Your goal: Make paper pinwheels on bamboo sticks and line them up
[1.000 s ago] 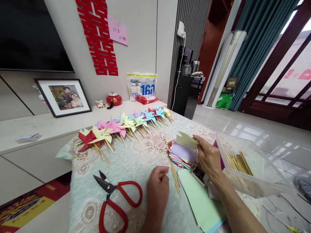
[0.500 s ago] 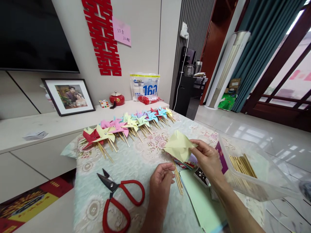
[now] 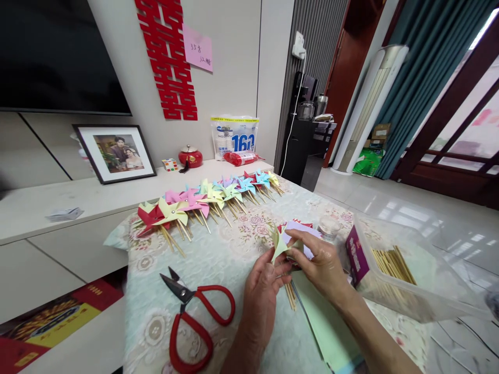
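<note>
Between my two hands is a pale yellow paper square (image 3: 279, 244), its edges bending upward. My left hand (image 3: 265, 283) supports it from below, thumb and fingers closed on its lower edge. From the right, my right hand (image 3: 317, 259) pinches the paper's other side. Beneath and behind lies a stack of cut coloured papers (image 3: 302, 228), lavender on top. Thin wooden sticks (image 3: 290, 296) lie under my hands, beside light green paper sheets (image 3: 322, 317). Red-handled scissors (image 3: 191, 301) rest to the left with their blades apart.
Finished paper pinwheels (image 3: 191, 200) on sticks lie in a row along the table's far side. At right stands a clear plastic bin (image 3: 393, 291) holding wooden sticks. A small round clear container (image 3: 329, 227) sits behind my right hand. A framed photo (image 3: 117, 156) stands on the cabinet.
My right hand has brought the yellow paper down and left to my left hand, which now grips it too. The paper has gone from flat to bent, uncovering the stack behind.
</note>
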`<state>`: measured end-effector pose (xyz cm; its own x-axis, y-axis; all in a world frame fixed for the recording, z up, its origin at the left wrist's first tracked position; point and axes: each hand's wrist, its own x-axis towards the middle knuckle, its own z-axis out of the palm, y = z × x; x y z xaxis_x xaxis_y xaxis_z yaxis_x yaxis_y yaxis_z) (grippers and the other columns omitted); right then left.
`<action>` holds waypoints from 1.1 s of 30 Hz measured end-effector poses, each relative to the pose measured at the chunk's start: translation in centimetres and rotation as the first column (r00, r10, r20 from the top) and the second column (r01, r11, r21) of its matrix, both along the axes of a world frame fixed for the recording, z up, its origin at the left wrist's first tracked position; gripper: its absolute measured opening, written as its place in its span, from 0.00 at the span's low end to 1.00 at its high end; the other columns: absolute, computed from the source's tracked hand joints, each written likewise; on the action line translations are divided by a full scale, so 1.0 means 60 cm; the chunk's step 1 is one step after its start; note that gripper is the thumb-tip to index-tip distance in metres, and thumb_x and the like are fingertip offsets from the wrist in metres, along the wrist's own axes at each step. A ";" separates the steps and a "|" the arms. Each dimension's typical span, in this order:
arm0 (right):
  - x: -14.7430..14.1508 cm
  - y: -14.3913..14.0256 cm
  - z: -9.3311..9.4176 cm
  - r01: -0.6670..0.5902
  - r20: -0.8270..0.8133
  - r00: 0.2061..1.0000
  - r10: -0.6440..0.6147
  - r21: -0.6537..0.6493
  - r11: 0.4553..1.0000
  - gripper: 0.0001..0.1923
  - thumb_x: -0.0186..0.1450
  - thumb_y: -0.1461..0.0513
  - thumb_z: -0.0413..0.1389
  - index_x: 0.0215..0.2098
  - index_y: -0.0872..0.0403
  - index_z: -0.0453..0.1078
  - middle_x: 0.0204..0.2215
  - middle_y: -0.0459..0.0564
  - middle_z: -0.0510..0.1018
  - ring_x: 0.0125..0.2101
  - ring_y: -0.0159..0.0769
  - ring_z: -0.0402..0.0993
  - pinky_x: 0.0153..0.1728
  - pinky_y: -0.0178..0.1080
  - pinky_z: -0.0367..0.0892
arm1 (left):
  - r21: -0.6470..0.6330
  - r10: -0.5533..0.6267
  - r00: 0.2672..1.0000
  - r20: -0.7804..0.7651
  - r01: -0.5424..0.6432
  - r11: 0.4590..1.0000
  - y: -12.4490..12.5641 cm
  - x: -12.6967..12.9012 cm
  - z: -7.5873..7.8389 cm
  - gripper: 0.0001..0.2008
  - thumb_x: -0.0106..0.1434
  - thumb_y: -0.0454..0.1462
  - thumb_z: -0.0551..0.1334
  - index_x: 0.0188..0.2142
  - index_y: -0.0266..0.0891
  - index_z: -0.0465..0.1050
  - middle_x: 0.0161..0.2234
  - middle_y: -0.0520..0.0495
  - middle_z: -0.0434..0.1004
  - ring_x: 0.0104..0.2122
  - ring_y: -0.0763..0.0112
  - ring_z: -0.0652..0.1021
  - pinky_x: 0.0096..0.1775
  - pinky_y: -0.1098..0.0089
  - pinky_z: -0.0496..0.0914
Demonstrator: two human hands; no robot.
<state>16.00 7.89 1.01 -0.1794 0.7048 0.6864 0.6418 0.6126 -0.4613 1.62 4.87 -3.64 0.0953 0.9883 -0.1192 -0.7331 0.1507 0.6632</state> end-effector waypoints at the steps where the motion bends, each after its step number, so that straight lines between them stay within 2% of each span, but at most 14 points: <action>1: -0.003 -0.001 0.000 -0.031 0.048 0.998 0.030 0.008 0.999 0.18 0.67 0.68 0.54 0.55 0.54 0.72 0.37 0.50 0.83 0.37 0.37 0.80 0.42 0.39 0.73 | 0.018 -0.008 1.000 0.000 0.008 1.000 0.000 0.000 -0.001 0.35 0.56 0.52 0.69 0.57 0.35 0.70 0.51 0.32 0.79 0.46 0.53 0.79 0.46 0.58 0.72; 5: -0.013 -0.005 -0.002 -0.095 0.174 0.980 0.100 -0.038 0.995 0.25 0.66 0.70 0.53 0.61 0.55 0.66 0.34 0.49 0.81 0.35 0.38 0.79 0.39 0.40 0.72 | 0.070 -0.004 0.991 -0.133 0.013 0.997 0.002 -0.006 -0.005 0.28 0.59 0.48 0.68 0.55 0.35 0.73 0.50 0.34 0.79 0.45 0.54 0.79 0.41 0.63 0.73; 9: -0.012 -0.004 -0.004 -0.065 0.184 0.980 0.082 -0.096 0.993 0.24 0.65 0.69 0.55 0.60 0.56 0.67 0.34 0.49 0.81 0.35 0.39 0.78 0.38 0.40 0.71 | 0.118 0.041 0.963 -0.267 -0.010 0.993 0.005 -0.004 -0.010 0.31 0.53 0.49 0.72 0.53 0.36 0.74 0.48 0.36 0.81 0.40 0.60 0.80 0.33 0.70 0.72; 12: -0.010 -0.003 -0.004 -0.102 0.065 0.991 0.120 -0.233 0.967 0.23 0.65 0.66 0.57 0.59 0.58 0.69 0.35 0.50 0.81 0.34 0.37 0.78 0.37 0.38 0.71 | 0.168 0.081 0.954 -0.288 -0.033 0.985 0.008 0.005 -0.018 0.31 0.50 0.48 0.74 0.50 0.37 0.77 0.46 0.37 0.82 0.39 0.60 0.80 0.35 0.69 0.72; 15: -0.009 0.000 -0.005 -0.164 -0.102 0.986 0.134 -0.396 0.903 0.22 0.65 0.63 0.57 0.58 0.57 0.70 0.32 0.47 0.81 0.32 0.35 0.77 0.37 0.37 0.70 | 0.206 0.079 0.964 -0.253 -0.026 0.978 0.012 0.012 -0.024 0.25 0.49 0.45 0.74 0.46 0.37 0.79 0.48 0.36 0.82 0.44 0.55 0.80 0.42 0.65 0.74; 17: -0.010 0.002 -0.007 -0.206 -0.189 0.973 0.132 -0.460 0.864 0.21 0.65 0.61 0.57 0.56 0.56 0.71 0.30 0.46 0.81 0.32 0.35 0.76 0.39 0.38 0.69 | 0.196 0.059 0.967 -0.249 -0.010 0.981 0.014 0.011 -0.028 0.21 0.50 0.42 0.74 0.43 0.37 0.80 0.45 0.38 0.83 0.44 0.55 0.80 0.44 0.64 0.73; 20: -0.010 0.005 -0.008 -0.253 -0.273 0.954 0.126 -0.501 0.828 0.20 0.65 0.59 0.56 0.54 0.55 0.73 0.29 0.45 0.79 0.31 0.35 0.74 0.38 0.38 0.68 | 0.174 0.015 0.965 -0.263 0.032 0.984 0.017 0.005 -0.033 0.15 0.52 0.40 0.72 0.39 0.37 0.80 0.36 0.44 0.83 0.37 0.62 0.80 0.41 0.67 0.73; 22: -0.011 0.005 -0.008 -0.269 -0.314 0.943 0.111 -0.522 0.810 0.20 0.64 0.58 0.57 0.53 0.55 0.73 0.28 0.44 0.77 0.31 0.34 0.72 0.37 0.38 0.66 | 0.151 0.022 0.965 -0.261 0.018 0.988 0.018 0.001 -0.033 0.15 0.54 0.39 0.71 0.41 0.37 0.79 0.32 0.47 0.82 0.35 0.66 0.80 0.39 0.69 0.73; 25: -0.013 0.005 -0.008 -0.294 -0.370 0.925 0.083 -0.562 0.773 0.20 0.63 0.58 0.57 0.52 0.55 0.73 0.26 0.43 0.74 0.29 0.34 0.70 0.36 0.38 0.64 | 0.133 0.048 0.967 -0.250 -0.015 0.991 0.015 -0.001 -0.028 0.21 0.55 0.37 0.70 0.49 0.37 0.76 0.33 0.48 0.82 0.35 0.66 0.80 0.39 0.70 0.72; 28: -0.016 0.004 -0.009 -0.310 -0.403 0.913 0.061 -0.589 0.746 0.19 0.62 0.59 0.58 0.51 0.56 0.74 0.26 0.43 0.73 0.29 0.33 0.69 0.35 0.37 0.63 | 0.158 0.029 0.968 -0.251 0.012 0.987 0.013 0.001 -0.024 0.25 0.55 0.37 0.70 0.53 0.37 0.73 0.32 0.47 0.83 0.35 0.64 0.81 0.39 0.68 0.73; 33: -0.021 0.001 -0.007 -0.368 -0.460 0.885 0.071 -0.598 0.712 0.19 0.61 0.60 0.57 0.50 0.56 0.74 0.25 0.42 0.71 0.26 0.31 0.65 0.31 0.36 0.60 | 0.122 0.086 0.968 -0.235 -0.058 0.991 0.016 0.004 -0.025 0.21 0.55 0.40 0.70 0.48 0.37 0.77 0.35 0.45 0.84 0.36 0.61 0.82 0.40 0.67 0.74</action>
